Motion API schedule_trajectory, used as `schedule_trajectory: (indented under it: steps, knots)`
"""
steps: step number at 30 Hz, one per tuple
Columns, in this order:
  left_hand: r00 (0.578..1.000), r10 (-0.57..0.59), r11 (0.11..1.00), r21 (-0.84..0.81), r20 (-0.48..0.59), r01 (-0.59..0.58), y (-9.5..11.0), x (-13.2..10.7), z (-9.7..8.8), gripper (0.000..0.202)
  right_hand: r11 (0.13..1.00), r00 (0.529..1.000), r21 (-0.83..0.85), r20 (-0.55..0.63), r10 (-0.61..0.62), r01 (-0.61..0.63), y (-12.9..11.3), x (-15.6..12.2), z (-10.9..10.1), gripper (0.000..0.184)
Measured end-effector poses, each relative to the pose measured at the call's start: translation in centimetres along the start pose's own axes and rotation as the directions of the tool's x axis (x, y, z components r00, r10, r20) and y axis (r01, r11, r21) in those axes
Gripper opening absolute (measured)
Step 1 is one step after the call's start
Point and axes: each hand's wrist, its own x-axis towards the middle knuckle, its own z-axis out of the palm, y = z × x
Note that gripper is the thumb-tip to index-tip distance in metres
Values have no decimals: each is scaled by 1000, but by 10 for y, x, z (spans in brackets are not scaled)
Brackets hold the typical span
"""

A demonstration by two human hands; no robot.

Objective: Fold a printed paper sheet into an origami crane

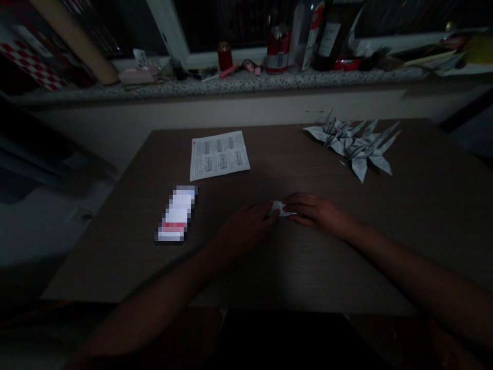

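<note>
A small folded piece of printed paper point(281, 208) lies on the table between my two hands. My left hand point(248, 226) grips its left end, with thumb and fingers closed at the edge. From the other side, my right hand point(318, 213) has its fingertips on the paper's right part and covers some of it. Only the middle of the paper shows, so its exact fold shape is hard to make out in the dim light.
Several folded paper cranes point(354, 144) are clustered at the table's back right. A printed sheet point(219, 155) lies flat at the back left, with a lit phone point(177, 213) nearer me. Bottles, a can point(278, 49) and small items crowd the stone windowsill point(173, 88) behind the table point(127, 246).
</note>
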Motion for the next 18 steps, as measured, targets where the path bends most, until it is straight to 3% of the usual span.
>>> schedule_trajectory:
  steps: [6,18]
  knots:
    - [1000,-2,1000,-16,-19,1,2,0,7,46,1000,1000,0,6,6,-6,0,0,-1,24]
    - [1000,-14,999,-30,-28,13,-2,8,-3,34,998,1000,-57,8,-9,9,0,-1,0,24]
